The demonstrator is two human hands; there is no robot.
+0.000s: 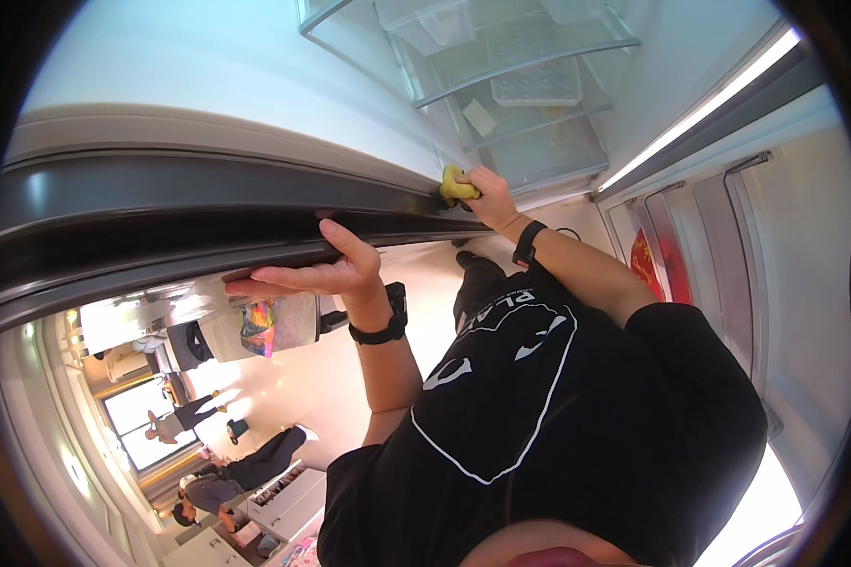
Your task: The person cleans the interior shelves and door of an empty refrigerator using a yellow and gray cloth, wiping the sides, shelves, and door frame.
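My left hand (326, 266) lies against the dark edge of a refrigerator frame (149, 191), its fingers stretched out along the edge and its thumb raised, gripping nothing. My right hand (493, 197) pinches a folded yellow cloth (457, 186) against the far end of the same dark frame, beside the glass shelves. Part of the cloth is covered by the fingers. Both wrists wear black bands.
Beyond the frame are glass shelves (532, 64) with clear plastic trays (537, 83). An open door with bins (727, 234) holding red items stands at right. At lower left, a person (216, 489) bends over white drawers (291, 500); another person (174, 422) stands near a window.
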